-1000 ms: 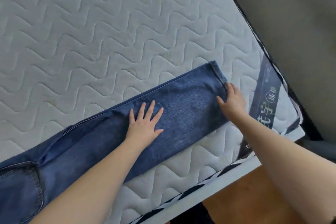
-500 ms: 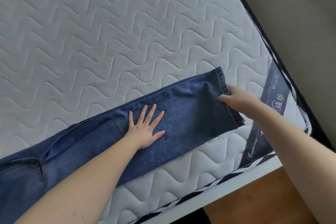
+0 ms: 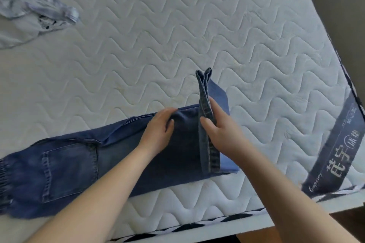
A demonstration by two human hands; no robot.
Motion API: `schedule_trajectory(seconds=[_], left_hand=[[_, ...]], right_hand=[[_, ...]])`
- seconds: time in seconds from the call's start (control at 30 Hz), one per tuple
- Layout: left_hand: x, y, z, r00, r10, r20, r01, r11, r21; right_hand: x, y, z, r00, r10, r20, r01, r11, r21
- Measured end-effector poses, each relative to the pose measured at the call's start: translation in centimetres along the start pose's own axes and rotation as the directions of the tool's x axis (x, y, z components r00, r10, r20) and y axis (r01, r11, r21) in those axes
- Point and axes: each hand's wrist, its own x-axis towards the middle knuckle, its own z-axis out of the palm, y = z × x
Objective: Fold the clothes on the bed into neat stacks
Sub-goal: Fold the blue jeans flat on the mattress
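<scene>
The jeans [image 3: 138,156] are laid along the near edge of the mattress [image 3: 177,41]; their hem [image 3: 206,124] is pinched between thumb and fingers of the right hand [image 3: 221,134] and held raised over the leg; the left hand [image 3: 158,130], fingers curled, is pressed on the leg just left of the hem. Half a second ago the leg was flat, the left hand spread; a pale garment [image 3: 33,16] is now seen far beyond the jeans.
</scene>
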Motion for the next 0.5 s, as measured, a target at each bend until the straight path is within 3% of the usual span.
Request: schedule_trajectory(seconds=[0.23,0.33,0.5], left_hand=[[-4.7,-7.7,-7.5,0.971,-0.126,-0.202,0.186,0.933,0.308],[-7.9,-11.8,-9.4,0.967,-0.191,-0.167,0.247,0.862,0.444],[-12.4,-17.4,-11.2,0.990,-0.139,-0.028,0.129,0.802,0.584]], right_hand=[[1.4,-4.1,9.7,0.996,-0.004,0.090,0.006,1.000,-0.025],[1.7,-5.1,13.6,0.991,-0.005,0.135,0.012,0.999,-0.051],[1.9,-5.6,19.5,0.981,0.020,0.193,0.006,0.990,-0.138]])
